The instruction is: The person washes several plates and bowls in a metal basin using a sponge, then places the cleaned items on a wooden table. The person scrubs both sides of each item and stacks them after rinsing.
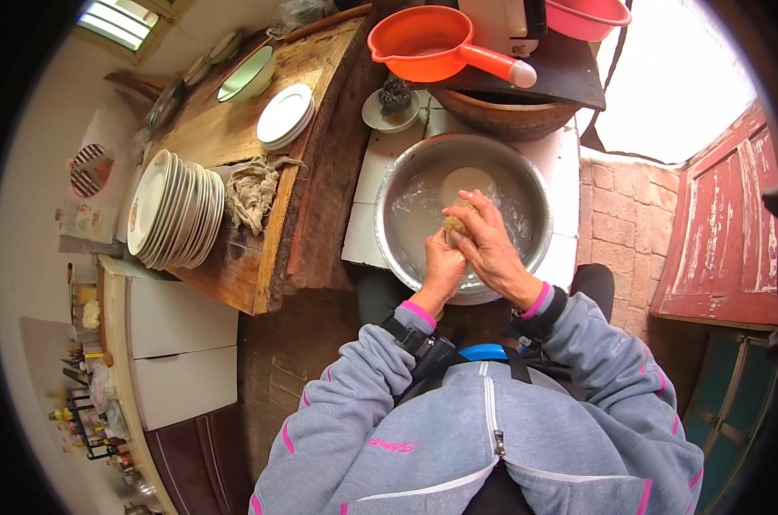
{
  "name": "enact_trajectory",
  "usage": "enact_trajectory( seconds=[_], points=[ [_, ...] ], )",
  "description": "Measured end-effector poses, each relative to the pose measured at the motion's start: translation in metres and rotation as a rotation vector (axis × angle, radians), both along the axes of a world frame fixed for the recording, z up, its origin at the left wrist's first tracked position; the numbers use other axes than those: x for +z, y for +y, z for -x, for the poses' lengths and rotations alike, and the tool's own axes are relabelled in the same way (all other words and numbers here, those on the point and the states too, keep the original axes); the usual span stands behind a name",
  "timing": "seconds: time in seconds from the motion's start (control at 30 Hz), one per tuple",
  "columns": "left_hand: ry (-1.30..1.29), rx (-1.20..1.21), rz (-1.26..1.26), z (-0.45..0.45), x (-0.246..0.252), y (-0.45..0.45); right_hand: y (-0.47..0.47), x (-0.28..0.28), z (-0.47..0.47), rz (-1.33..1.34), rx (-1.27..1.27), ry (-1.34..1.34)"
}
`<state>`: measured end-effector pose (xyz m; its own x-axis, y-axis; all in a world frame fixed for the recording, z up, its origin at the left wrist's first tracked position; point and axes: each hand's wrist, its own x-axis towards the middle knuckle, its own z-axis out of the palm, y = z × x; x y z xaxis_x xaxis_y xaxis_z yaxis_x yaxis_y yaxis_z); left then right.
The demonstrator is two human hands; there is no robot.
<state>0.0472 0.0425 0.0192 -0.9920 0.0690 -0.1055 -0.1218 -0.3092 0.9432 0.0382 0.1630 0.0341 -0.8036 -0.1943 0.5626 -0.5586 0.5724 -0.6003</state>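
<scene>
A wide metal basin [398, 248] with cloudy water stands on a white tiled ledge before me. Over its middle my right hand [485, 241] presses a tan scrubbing pad [456, 221] with curled fingers. Close against it, my left hand [444, 264] is closed on something small and pale, mostly hidden between the hands; what it is I cannot tell. A round pale dish [469, 181] shows in the water just beyond my fingers. Behind the basin, a small white bowl [375, 116] holds a dark wire scourer [395, 96].
An orange plastic dipper [421, 51] and a brown earthenware basin [511, 116] are beyond the metal basin. On the wooden table [234, 270] at left stand a row of plates [176, 212], a crumpled cloth [252, 192], stacked small plates [286, 116] and a green bowl [247, 74].
</scene>
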Motion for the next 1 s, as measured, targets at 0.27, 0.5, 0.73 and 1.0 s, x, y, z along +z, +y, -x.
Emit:
enact_trajectory(
  seconds=[0.27,0.5,0.73,1.0],
  points=[
    [0.015,-0.117,0.082,-0.011,0.017,-0.015,0.045,-0.014,0.036,0.539,0.088,-0.757],
    [0.555,-0.223,0.413,-0.012,0.041,-0.022,0.077,-0.002,0.024,0.03,-0.061,-0.729],
    [1.308,-0.322,1.053,-0.008,0.067,-0.035,0.104,0.077,-0.006,0.506,0.106,-1.35],
    [1.055,-0.048,1.323,-0.007,0.054,-0.063,0.067,0.126,-0.003,0.147,0.079,-0.99]
  ],
)
